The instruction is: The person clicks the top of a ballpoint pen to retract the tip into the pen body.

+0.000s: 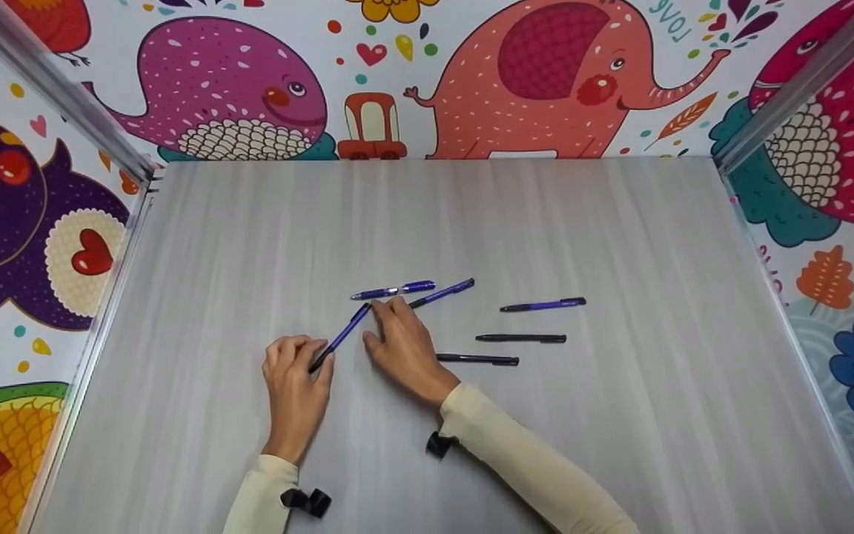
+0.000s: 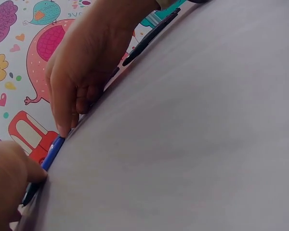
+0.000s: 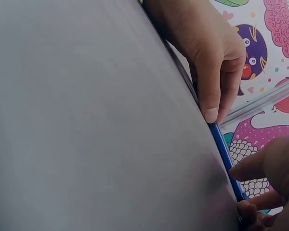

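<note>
A blue pen (image 1: 349,328) with a black grip lies slanted on the table between the two hands. My left hand (image 1: 297,378) pinches it near its dark tip, thumb on one side and fingers on the other. At the pen's upper end, my right hand (image 1: 406,352) touches it with the fingertips, its thumb held apart. Just beyond the right fingers are a blue pen with a clear middle (image 1: 394,291) and another blue pen (image 1: 449,291), whose tip is partly behind that hand. In the right wrist view, the pinched pen (image 3: 223,147) runs between both hands.
Right of the hands lie a blue pen (image 1: 543,305), a black pen (image 1: 521,338) and a second black pen (image 1: 480,360), partly covered by the right hand. The light wood-grain table (image 1: 249,237) is bordered by printed walls with cartoon animals and metal rails (image 1: 97,111).
</note>
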Demonstrator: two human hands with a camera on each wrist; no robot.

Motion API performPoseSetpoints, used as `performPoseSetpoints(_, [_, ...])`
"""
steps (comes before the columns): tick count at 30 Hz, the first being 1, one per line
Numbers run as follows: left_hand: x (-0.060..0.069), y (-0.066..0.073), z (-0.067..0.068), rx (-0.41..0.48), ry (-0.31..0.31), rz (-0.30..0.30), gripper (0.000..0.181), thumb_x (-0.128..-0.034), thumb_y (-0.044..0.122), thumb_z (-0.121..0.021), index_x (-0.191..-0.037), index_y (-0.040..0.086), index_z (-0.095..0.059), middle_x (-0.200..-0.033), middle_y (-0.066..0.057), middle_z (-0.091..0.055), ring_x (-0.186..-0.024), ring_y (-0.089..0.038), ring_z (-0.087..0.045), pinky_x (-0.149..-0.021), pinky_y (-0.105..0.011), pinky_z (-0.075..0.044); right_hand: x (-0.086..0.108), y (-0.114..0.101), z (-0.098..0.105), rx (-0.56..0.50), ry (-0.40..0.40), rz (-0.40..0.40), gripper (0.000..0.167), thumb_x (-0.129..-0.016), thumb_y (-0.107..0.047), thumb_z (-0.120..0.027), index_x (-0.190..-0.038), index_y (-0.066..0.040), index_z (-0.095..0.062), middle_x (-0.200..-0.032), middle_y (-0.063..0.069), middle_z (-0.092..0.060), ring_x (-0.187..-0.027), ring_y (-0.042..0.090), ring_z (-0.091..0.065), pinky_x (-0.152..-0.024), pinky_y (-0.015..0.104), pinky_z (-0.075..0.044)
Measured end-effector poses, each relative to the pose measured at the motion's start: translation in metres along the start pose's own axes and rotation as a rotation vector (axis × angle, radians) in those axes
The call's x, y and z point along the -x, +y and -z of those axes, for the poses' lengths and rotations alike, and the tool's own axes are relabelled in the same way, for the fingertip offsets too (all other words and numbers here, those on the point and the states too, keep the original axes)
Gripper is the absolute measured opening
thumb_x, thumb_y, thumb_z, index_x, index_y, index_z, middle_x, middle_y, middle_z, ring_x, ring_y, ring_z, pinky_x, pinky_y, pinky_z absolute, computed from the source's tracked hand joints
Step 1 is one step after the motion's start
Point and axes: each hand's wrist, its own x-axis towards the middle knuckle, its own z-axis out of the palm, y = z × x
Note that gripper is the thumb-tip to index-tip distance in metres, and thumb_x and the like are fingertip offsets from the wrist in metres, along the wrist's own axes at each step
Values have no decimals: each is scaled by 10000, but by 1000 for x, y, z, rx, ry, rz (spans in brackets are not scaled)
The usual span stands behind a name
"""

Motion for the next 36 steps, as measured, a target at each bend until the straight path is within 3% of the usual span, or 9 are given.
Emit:
performPoseSetpoints(4, [0, 2, -2, 10, -4, -26, 166, -915, 23, -884, -1067, -7, -826, -1127, -148, -692, -1190, -402, -536, -1009, -591, -371, 2, 0, 3, -6, 0, -18, 502, -980, -152, -830, -1425, 32, -687, -1139, 107, -641, -960, 186, -606, -853, 375, -583])
performPoseSetpoints(10, [0, 5, -3, 35, 15, -51, 132, -899, -23, -882, -1022, -4, -840, -1067, -122, -725, -1163, -376, -563, -1029, -613, -366, 8, 0, 9, -99, -7, -30, 449, -992, -113, -814, -1399, 30, -693, -1131, 99, -661, -950, 182, -598, -843, 355, -567])
performPoseSetpoints(15, [-7, 14, -5, 47, 1, -96, 137, -893, -25, -883, -1020, -3, -840, -1003, -103, -750, -1128, -372, -602, -1037, -646, -402, 12, 2, 13, -147, 42, -33, 453, -1011, -101, -791, -1424, 29, -659, -1189, 119, -686, -1068, 228, -663, -933, 388, -588])
performPoseSetpoints(26, [-12, 33, -10, 118, -71, -50, 135, -910, -18, -872, -1037, 4, -835, -996, -87, -764, -1120, -336, -616, -1010, -568, -435, 16, 10, 29, -325, 124, -36, 416, -1031, -37, -749, -1420, 58, -636, -1212, 166, -709, -1084, 245, -712, -937, 378, -606])
performPoseSetpoints(36, [-28, 53, -24, 157, -105, -78, 130, -931, -14, -851, -1057, 9, -827, -1008, -78, -778, -1119, -317, -616, -1016, -577, -445, 16, 24, 48, -336, 208, -2, 386, -1045, -24, -727, -1411, 56, -630, -1228, 212, -702, -1114, 297, -724, -991, 423, -601])
